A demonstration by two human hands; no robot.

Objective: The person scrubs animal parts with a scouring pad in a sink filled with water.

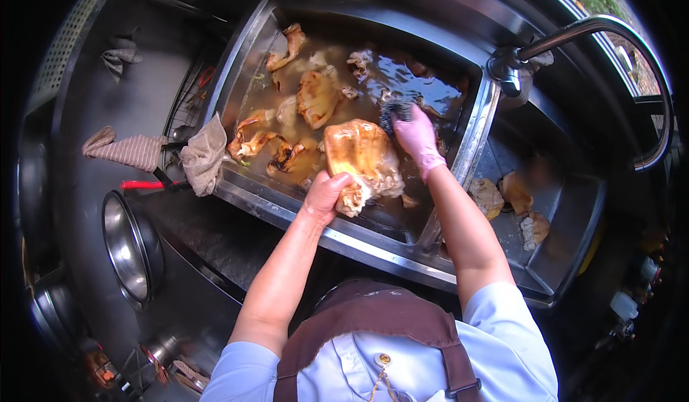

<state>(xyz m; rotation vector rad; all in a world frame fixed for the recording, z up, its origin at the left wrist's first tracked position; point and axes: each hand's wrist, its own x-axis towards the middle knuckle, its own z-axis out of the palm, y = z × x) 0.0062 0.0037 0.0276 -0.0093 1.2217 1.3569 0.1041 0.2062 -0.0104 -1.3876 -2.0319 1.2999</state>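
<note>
My bare left hand (326,195) grips the near end of a large browned piece of meat with skin (360,146), held over the murky water in a steel sink basin (334,236). In a pink glove, my right hand (417,136) holds a dark wire scouring pad (395,112) just right of the piece's far corner. Whether the pad touches the meat I cannot tell. Several other browned skin pieces lie in the water, among them a flat one (317,98) and a curled one (255,136) by the left wall.
A second basin (495,154) on the right holds several meat pieces (533,230). A curved faucet (586,25) rises behind the divider. To the left are a draped cloth (205,154), a striped cloth (126,146), a red-handled tool (141,184) and steel bowls (129,246).
</note>
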